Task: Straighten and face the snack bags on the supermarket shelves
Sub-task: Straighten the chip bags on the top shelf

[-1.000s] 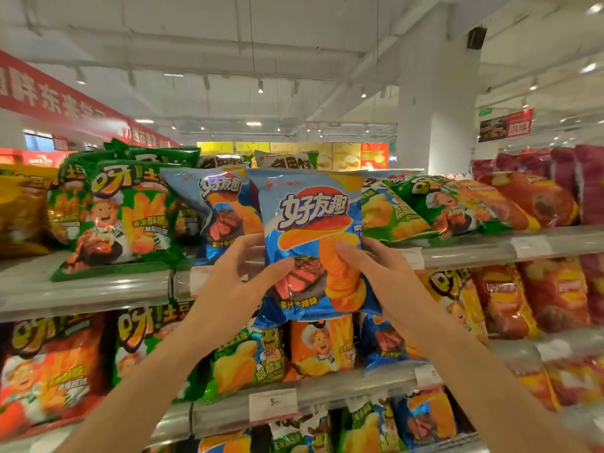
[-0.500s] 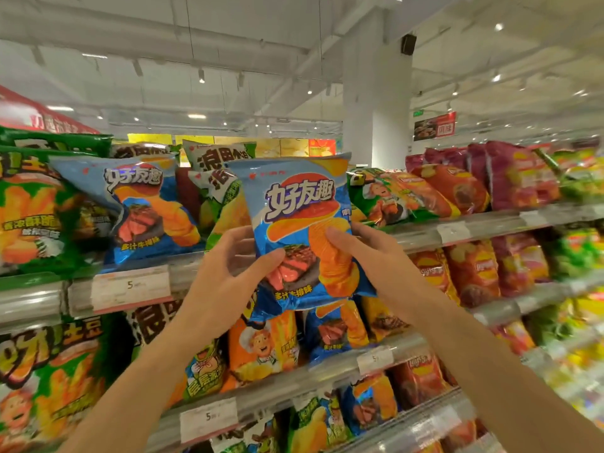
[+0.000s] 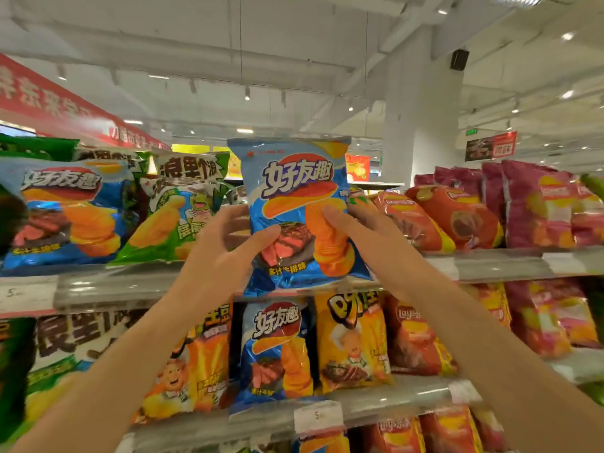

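A blue chip bag [image 3: 294, 191] with a steak picture stands upright, front facing me, above the top shelf's front rail [image 3: 490, 266]. My left hand [image 3: 225, 253] grips its left edge, thumb on the front. My right hand [image 3: 362, 233] grips its right edge, thumb pressed on the printed chips. To the left on the same shelf a matching blue bag [image 3: 65, 214] and a green bag [image 3: 176, 210] lean back. To the right lie tilted red bags [image 3: 434, 217] and upright magenta bags [image 3: 536, 204].
The shelf below holds a blue bag [image 3: 277, 348], an orange bag [image 3: 353, 341] and red bags [image 3: 415, 335] standing behind a rail with a price tag [image 3: 318, 416]. A white pillar [image 3: 421, 109] rises behind the shelves. A red banner [image 3: 49, 99] hangs at upper left.
The blue bag has risen in both hands and stands more upright. My view has swung back to the left, so more of the left bags show.
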`<state>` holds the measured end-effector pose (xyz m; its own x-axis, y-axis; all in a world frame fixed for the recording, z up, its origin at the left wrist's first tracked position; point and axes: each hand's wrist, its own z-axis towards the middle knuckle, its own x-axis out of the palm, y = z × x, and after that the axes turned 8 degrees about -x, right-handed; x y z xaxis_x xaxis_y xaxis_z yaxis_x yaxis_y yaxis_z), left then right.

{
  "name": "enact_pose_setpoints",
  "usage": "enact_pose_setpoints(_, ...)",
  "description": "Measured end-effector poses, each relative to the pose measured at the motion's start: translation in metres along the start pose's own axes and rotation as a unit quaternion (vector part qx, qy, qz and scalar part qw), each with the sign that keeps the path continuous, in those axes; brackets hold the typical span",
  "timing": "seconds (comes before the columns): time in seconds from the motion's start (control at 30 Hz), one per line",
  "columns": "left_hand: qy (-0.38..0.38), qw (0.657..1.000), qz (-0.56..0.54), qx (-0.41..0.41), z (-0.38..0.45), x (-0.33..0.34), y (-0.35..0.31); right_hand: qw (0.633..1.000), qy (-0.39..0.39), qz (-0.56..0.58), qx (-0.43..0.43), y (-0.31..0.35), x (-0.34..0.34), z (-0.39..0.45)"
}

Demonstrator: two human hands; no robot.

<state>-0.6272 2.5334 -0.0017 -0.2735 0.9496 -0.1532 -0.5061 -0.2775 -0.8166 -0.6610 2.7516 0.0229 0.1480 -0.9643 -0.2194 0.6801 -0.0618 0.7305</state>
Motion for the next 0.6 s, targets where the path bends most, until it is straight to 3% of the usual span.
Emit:
enact_pose_setpoints(0.17, -0.064, 0.998, 0.025, -0.002, 0.012, 0.019, -0.017, 0.993, 0.067, -0.089, -0.043, 0.003, -0.039, 0.025)
enact_pose_setpoints(0.3, -0.103, 0.993, 0.057, -0.008, 0.016, 0.017, -0.019, 0.973, -0.031, -0.224, -0.05, -0.015, -0.076, 0.047)
enact_pose_setpoints(0.37, -0.111, 0.991, 0.076, -0.011, 0.018, 0.015, -0.018, 0.942, -0.067, -0.328, -0.028, -0.032, -0.091, 0.055)
enact_pose_setpoints(0.47, -0.115, 0.989, 0.087, -0.014, 0.02, 0.01, -0.015, 0.91, -0.009, -0.412, 0.047, -0.056, -0.096, 0.062)
enact_pose_setpoints(0.6, -0.11, 0.989, 0.095, -0.014, 0.022, 0.007, -0.014, 0.922, 0.012, -0.374, 0.102, -0.071, -0.085, 0.064)
